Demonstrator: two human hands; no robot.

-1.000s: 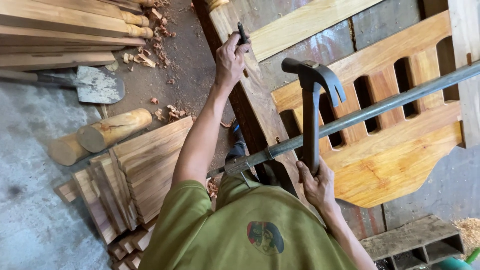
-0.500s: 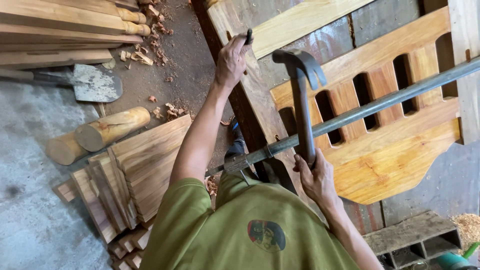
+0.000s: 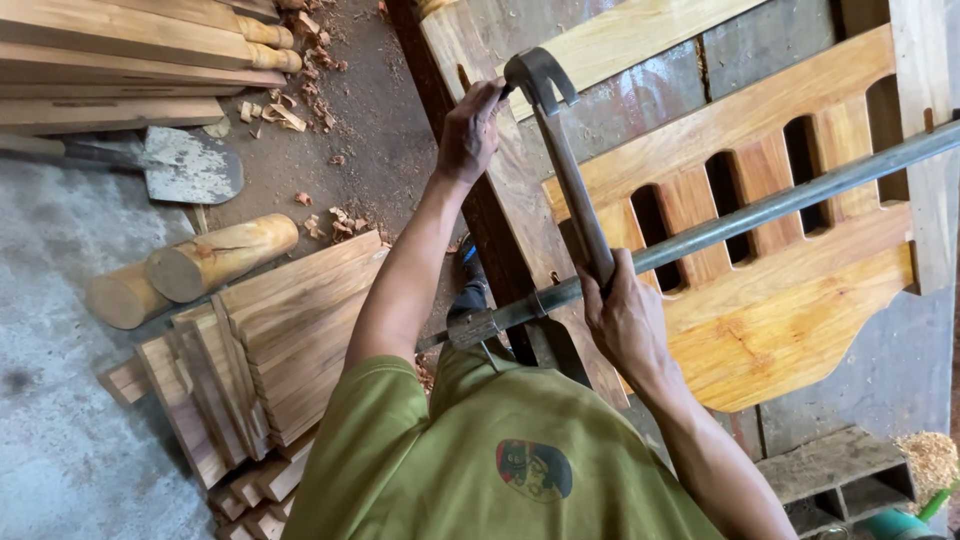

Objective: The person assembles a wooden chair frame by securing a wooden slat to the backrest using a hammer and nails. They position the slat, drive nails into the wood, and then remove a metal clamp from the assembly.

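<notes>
Seen from above, over a green shirt (image 3: 500,460). Right hand (image 3: 622,325) closed around the lower handle of a claw hammer (image 3: 562,165), fingers (image 3: 612,283) wrapped tight on the grip, hammer head raised just beside the left hand (image 3: 470,130). Left fingers bunched together against the dark wooden rail (image 3: 505,200), apparently pinching something small there, too tiny to tell what. Crossing under the hammer handle, a long grey metal bar clamp (image 3: 760,210), laid slantwise over a pale wooden panel (image 3: 780,300) with a row of slots. Off to the left on the concrete floor (image 3: 60,440), a fanned stack of planks (image 3: 270,340), two short round logs (image 3: 215,255), a flat metal shovel blade (image 3: 190,165), scattered wood chips (image 3: 300,110).
</notes>
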